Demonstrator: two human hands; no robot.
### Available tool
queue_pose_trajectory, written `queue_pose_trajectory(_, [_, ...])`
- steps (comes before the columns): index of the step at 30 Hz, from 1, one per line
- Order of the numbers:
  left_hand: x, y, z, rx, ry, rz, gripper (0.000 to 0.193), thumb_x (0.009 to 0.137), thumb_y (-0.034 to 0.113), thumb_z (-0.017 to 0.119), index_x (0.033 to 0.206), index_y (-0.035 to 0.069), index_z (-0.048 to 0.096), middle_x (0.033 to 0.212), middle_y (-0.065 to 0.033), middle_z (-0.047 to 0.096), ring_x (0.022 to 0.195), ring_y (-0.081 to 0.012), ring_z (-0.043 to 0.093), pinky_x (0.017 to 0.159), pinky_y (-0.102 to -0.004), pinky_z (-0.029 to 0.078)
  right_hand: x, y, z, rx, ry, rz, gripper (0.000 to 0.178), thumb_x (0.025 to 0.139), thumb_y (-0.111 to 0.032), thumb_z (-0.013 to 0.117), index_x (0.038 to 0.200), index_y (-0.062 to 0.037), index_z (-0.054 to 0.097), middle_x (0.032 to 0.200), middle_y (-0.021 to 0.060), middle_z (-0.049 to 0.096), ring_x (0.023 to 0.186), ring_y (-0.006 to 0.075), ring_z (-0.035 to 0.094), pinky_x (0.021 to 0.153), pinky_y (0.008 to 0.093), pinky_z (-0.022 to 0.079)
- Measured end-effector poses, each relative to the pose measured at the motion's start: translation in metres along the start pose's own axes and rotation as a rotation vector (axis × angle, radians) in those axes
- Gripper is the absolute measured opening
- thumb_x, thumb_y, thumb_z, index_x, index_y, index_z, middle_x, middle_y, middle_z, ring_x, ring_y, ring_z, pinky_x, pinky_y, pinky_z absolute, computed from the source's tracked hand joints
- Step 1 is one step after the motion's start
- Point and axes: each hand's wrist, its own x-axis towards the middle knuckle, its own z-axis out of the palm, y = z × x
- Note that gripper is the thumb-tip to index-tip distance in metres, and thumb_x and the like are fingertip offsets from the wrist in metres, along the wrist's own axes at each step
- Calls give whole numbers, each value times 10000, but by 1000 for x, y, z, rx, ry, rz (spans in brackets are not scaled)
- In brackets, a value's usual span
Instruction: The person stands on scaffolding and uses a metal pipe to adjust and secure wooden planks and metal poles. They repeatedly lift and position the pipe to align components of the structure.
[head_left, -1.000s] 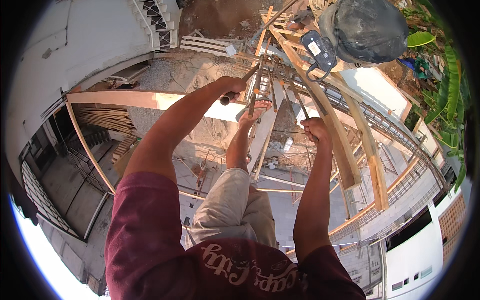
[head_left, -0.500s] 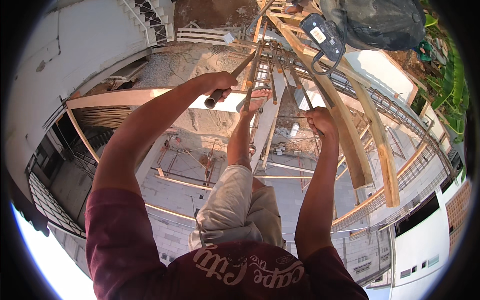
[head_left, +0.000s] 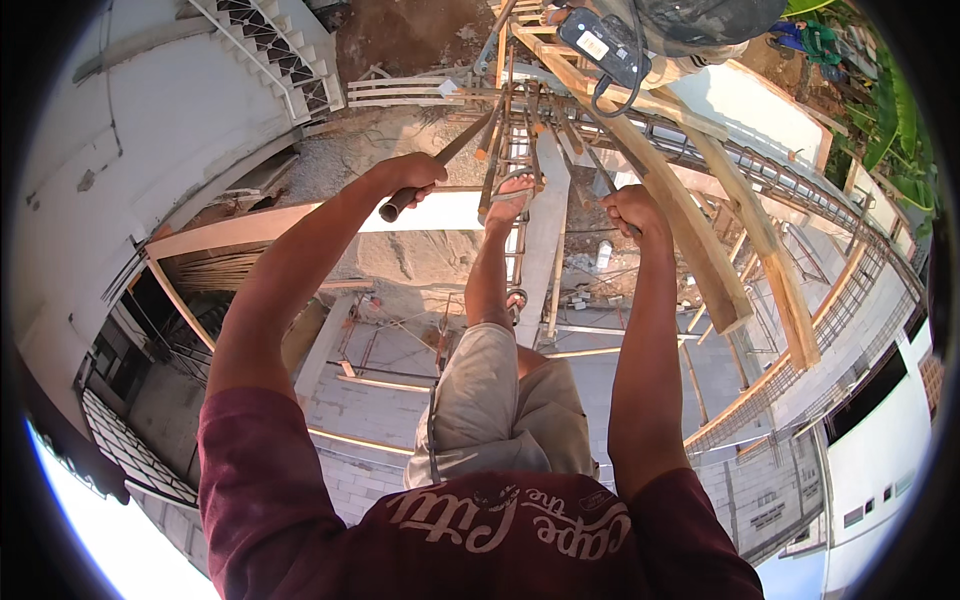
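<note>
My left hand (head_left: 415,175) is closed around a dark hollow metal pipe (head_left: 462,142), whose open end sticks out below my fist. The pipe slants up toward a cluster of rods and wooden poles in front of me. In my right hand (head_left: 635,210) is a thinner dark metal bar (head_left: 603,173), gripped near its lower end. It also slants up and inward to that cluster. My sandalled foot (head_left: 512,200) is set forward between the hands, at a narrow rebar cage (head_left: 515,245) beside a pale plank (head_left: 547,200).
Thick timber beams (head_left: 690,235) pass just right of my right hand. A person in a dark cap (head_left: 700,22), with a black cabled device (head_left: 603,45), is close at upper right. A long board (head_left: 240,230) spans the left. Far below lies a grey block floor (head_left: 350,460).
The whole view has shifted, and both hands sit slightly higher in it. Both grips stay closed on the pipe and the bar. The person at upper right now shows nearer the top edge.
</note>
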Motion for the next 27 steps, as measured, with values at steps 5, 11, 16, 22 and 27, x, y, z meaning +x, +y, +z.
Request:
queue_pose_trajectory(5, [-19, 37, -7, 96, 66, -63, 194, 967, 202, 536, 885, 28, 560, 632, -40, 528, 465, -171, 483, 450, -376, 459, -4, -4, 5, -6, 10, 18, 424, 957, -208, 677, 599, -127, 464, 509, -12, 433, 362, 108, 360, 379, 326, 222])
queue_pose_trajectory(11, [-8, 57, 28, 1139, 329, 34, 385, 925, 153, 638, 1272, -13, 670, 1045, -131, 749, 899, -277, 754, 658, -375, 612, 0, -2, 1, 39, -21, -8, 297, 921, -163, 698, 677, -34, 590, 568, 38, 526, 440, 143, 462, 433, 353, 327])
queue_pose_trajectory(16, [-12, 48, 14, 1244, 495, 17, 392, 880, 128, 728, 1253, 10, 701, 1107, -109, 752, 947, -266, 760, 635, -380, 620, 7, -1, -2, -42, -57, -2, 334, 933, -191, 690, 662, -53, 553, 553, 35, 507, 431, 150, 455, 429, 358, 325])
queue_pose_trajectory(22, [-5, 39, 10, 1447, 467, -33, 365, 851, 139, 767, 1195, 28, 722, 968, -77, 747, 750, -226, 750, 531, -396, 605, 11, 3, -2, -38, -99, 7, 377, 946, -218, 673, 637, -68, 518, 527, 42, 498, 401, 163, 442, 417, 369, 328])
queue_pose_trajectory(27, [-16, 20, 22, 1329, 683, 49, 377, 881, 149, 749, 1224, 31, 644, 1012, -146, 730, 926, -271, 750, 643, -396, 619, 16, 6, -2, 9, -98, -25, 375, 935, -208, 674, 629, -69, 508, 522, 52, 505, 387, 173, 437, 408, 379, 327])
